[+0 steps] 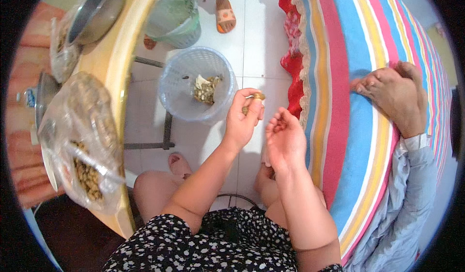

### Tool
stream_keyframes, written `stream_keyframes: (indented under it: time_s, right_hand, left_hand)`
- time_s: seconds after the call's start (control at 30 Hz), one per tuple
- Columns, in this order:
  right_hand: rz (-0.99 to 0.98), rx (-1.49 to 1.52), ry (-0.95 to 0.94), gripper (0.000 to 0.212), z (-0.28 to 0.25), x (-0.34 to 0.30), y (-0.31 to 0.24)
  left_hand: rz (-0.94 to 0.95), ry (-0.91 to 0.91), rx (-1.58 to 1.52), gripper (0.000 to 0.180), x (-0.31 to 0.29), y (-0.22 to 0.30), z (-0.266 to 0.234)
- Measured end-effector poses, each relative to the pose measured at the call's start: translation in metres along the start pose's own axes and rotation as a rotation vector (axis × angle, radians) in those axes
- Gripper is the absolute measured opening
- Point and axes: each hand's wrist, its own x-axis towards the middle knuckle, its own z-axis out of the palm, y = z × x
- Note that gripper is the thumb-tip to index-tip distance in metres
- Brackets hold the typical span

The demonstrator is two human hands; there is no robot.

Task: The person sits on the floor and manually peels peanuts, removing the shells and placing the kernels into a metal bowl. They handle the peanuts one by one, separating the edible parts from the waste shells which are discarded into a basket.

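Peanut pod (260,96) clamped in left hand (240,122), thumb against fingers, right of blue basket (175,95) — right hand (286,143), fingers loosely curled round reddish kernels (279,125), might spill them if tipped.

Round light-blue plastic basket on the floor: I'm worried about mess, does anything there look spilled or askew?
Nothing stands out: the round light-blue plastic basket stands upright with its brown and white scraps inside. One small dark bit seems apart from them, hardly odd.
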Motion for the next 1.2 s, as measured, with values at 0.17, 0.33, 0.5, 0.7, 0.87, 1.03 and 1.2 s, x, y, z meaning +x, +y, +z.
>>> stream_keyframes:
  time_s: [0.17,0.33,0.5,0.7,0.87,1.03,1.2]
  right_hand:
    - [0.137,-0.097,-0.311,0.019,0.039,-0.022,0.013]
    - [0.094,-0.303,-0.525,0.018,0.037,-0.014,0.04]
    - [0.188,-0.122,-0.398,0.013,0.033,-0.004,0.074]
    - [0.162,-0.18,-0.543,0.013,0.035,0.018,0.115]
    - [0.268,-0.089,-0.462,0.012,0.068,-0.052,0.107]
    - [0.321,-0.082,-0.504,0.013,0.097,-0.09,0.093]
    - [0.2,-0.1,-0.639,0.015,0.188,-0.108,0.084]
  left_hand:
    - [0.332,0.021,0.675,0.02,-0.016,0.063,-0.011]
    - [0.41,0.172,0.591,0.019,-0.033,0.092,-0.037]
    - [-0.054,0.307,-0.229,0.02,-0.076,0.089,-0.082]
    - [-0.413,0.371,-0.745,0.022,-0.133,0.087,-0.122]
    - [-0.421,0.316,-0.963,0.022,-0.126,0.079,-0.131]
    - [-0.312,0.327,-1.142,0.021,-0.098,0.097,-0.131]
    - [-0.318,0.313,-1.176,0.017,-0.091,0.104,-0.134]
